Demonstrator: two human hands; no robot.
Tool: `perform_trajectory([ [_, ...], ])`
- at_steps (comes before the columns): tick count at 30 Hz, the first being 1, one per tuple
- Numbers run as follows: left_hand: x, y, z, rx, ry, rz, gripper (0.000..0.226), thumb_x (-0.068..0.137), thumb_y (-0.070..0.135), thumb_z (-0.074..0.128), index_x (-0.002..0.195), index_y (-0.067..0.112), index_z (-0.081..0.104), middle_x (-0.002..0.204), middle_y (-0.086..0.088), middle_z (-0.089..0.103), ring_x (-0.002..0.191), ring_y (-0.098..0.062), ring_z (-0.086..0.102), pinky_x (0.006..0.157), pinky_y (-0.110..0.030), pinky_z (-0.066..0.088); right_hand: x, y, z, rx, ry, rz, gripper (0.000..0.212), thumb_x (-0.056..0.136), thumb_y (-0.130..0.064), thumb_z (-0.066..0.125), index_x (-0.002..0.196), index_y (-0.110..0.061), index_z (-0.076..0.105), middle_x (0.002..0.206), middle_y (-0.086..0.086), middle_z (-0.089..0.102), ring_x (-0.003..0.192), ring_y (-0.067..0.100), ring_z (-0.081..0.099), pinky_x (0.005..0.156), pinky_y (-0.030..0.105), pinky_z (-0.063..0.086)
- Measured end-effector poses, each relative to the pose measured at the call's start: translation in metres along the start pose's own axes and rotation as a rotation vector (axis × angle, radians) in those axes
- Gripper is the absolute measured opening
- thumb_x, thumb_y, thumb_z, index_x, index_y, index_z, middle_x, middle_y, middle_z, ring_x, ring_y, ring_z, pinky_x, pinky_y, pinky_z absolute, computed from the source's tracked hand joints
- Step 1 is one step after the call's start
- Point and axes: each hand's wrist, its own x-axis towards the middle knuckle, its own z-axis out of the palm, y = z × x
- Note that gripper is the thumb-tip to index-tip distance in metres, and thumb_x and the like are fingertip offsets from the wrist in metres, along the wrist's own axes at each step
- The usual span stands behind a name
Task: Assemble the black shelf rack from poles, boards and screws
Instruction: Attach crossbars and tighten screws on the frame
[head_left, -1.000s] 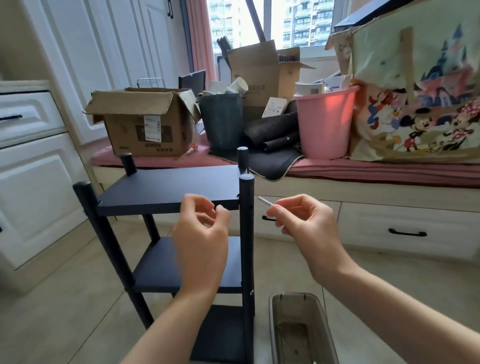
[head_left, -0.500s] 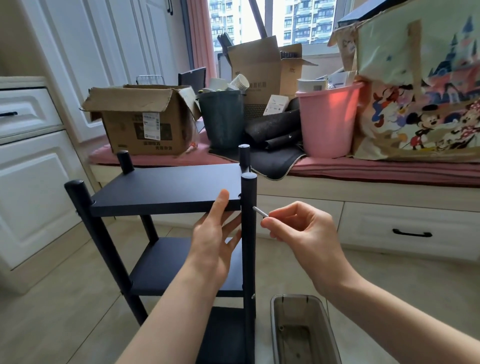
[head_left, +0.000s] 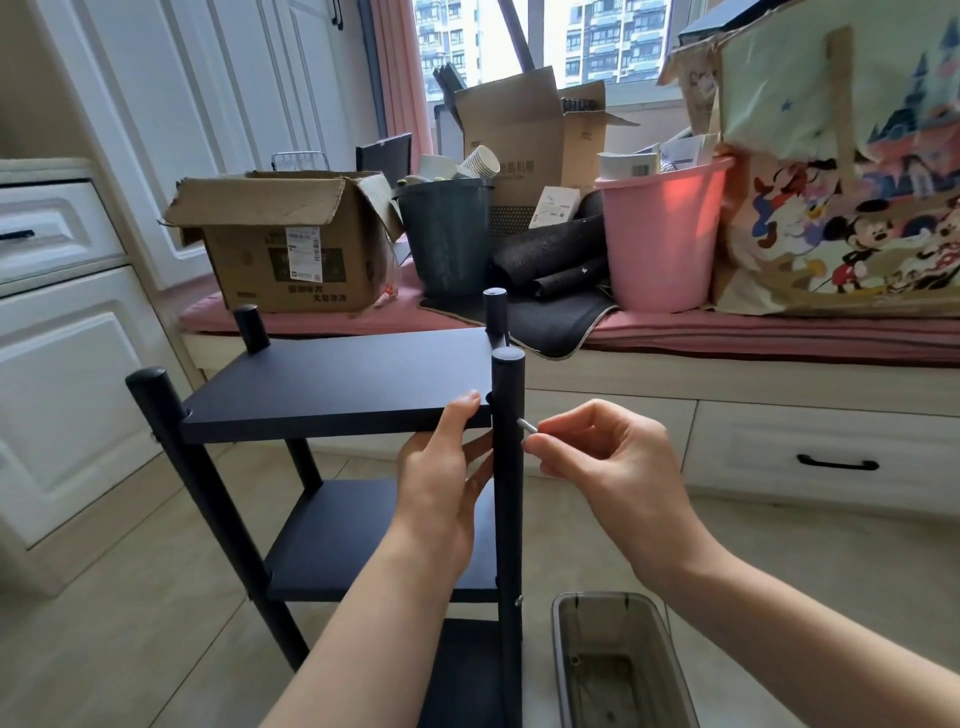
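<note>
At the rack's front right pole (head_left: 506, 467), my left hand (head_left: 441, 478) propped the top board (head_left: 337, 387) from below, fingers straight against its edge and underside, I judged to keep the board's hole level with the pole's. My right hand (head_left: 597, 457) pinched a small silver screw (head_left: 527, 426) between thumb and forefinger, tip aimed at the pole's side, wrist cocked inward. The rack (head_left: 322, 519) stood on the floor before the window seat (head_left: 753, 343).

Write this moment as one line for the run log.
step: screw into front right pole | left hand: steadies top board | right hand: pinches screw at pole
</note>
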Motion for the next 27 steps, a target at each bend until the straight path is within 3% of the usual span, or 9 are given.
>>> perform_trajectory([
  [4, -0.0002, -0.0025, -0.001, 0.033, -0.005, 0.038, 0.038, 0.096, 0.028, 0.06, 0.114, -0.005, 0.067, 0.1, -0.017, 0.075, 0.089, -0.025, 0.074, 0.078, -0.033, 0.058, 0.0029, -0.0005, 0.0053, -0.014, -0.01, -0.019, 0.009, 0.078, -0.009, 0.081, 0.082, -0.012, 0.073, 0.075, 0.002, 0.075, 0.066, 0.013, 0.07, 0.064, 0.019, 0.054],
  [8, -0.0002, -0.0051, -0.0024, 0.049, -0.008, 0.059, 0.035, 0.097, 0.029, 0.061, 0.111, -0.002, 0.069, 0.102, -0.014, 0.076, 0.096, -0.027, 0.073, 0.087, -0.041, 0.057, 0.0046, -0.0026, 0.0064, -0.078, -0.021, -0.062, 0.008, 0.079, -0.01, 0.08, 0.082, -0.013, 0.073, 0.074, 0.0, 0.074, 0.066, 0.014, 0.07, 0.064, 0.02, 0.054],
  [11, 0.001, -0.0068, -0.0038, 0.045, -0.008, 0.075, 0.028, 0.096, 0.028, 0.061, 0.101, 0.002, 0.071, 0.097, -0.013, 0.076, 0.095, -0.026, 0.074, 0.081, -0.036, 0.058, 0.0041, -0.0031, 0.0067, -0.134, -0.032, -0.096, 0.009, 0.08, -0.012, 0.08, 0.082, -0.015, 0.072, 0.075, -0.001, 0.074, 0.067, 0.014, 0.07, 0.066, 0.023, 0.056],
  [15, 0.0021, -0.008, -0.0041, 0.021, -0.009, 0.07, 0.021, 0.096, 0.026, 0.062, 0.094, 0.006, 0.071, 0.094, -0.011, 0.076, 0.092, -0.023, 0.074, 0.075, -0.033, 0.058, 0.0048, -0.0025, 0.0068, -0.21, -0.035, -0.144, 0.012, 0.079, -0.011, 0.08, 0.081, -0.018, 0.071, 0.075, -0.006, 0.073, 0.068, 0.009, 0.07, 0.065, 0.018, 0.053],
  [22, 0.0013, -0.0081, -0.0041, 0.009, 0.003, 0.054, 0.022, 0.096, 0.027, 0.063, 0.098, 0.006, 0.07, 0.099, -0.011, 0.076, 0.093, -0.021, 0.073, 0.079, -0.037, 0.057, 0.0064, -0.0039, 0.0042, -0.385, -0.039, -0.255, 0.012, 0.078, -0.01, 0.082, 0.082, -0.018, 0.073, 0.07, -0.016, 0.07, 0.069, 0.0, 0.068, 0.066, 0.007, 0.048],
  [27, 0.0003, -0.0081, -0.0043, 0.021, -0.013, 0.063, 0.024, 0.097, 0.028, 0.062, 0.1, 0.006, 0.07, 0.096, -0.01, 0.076, 0.094, -0.022, 0.074, 0.08, -0.036, 0.057, 0.0081, -0.0055, 0.003, -0.292, -0.051, -0.182, 0.011, 0.078, -0.01, 0.081, 0.081, -0.016, 0.073, 0.072, -0.009, 0.073, 0.066, 0.006, 0.069, 0.064, 0.015, 0.052],
])
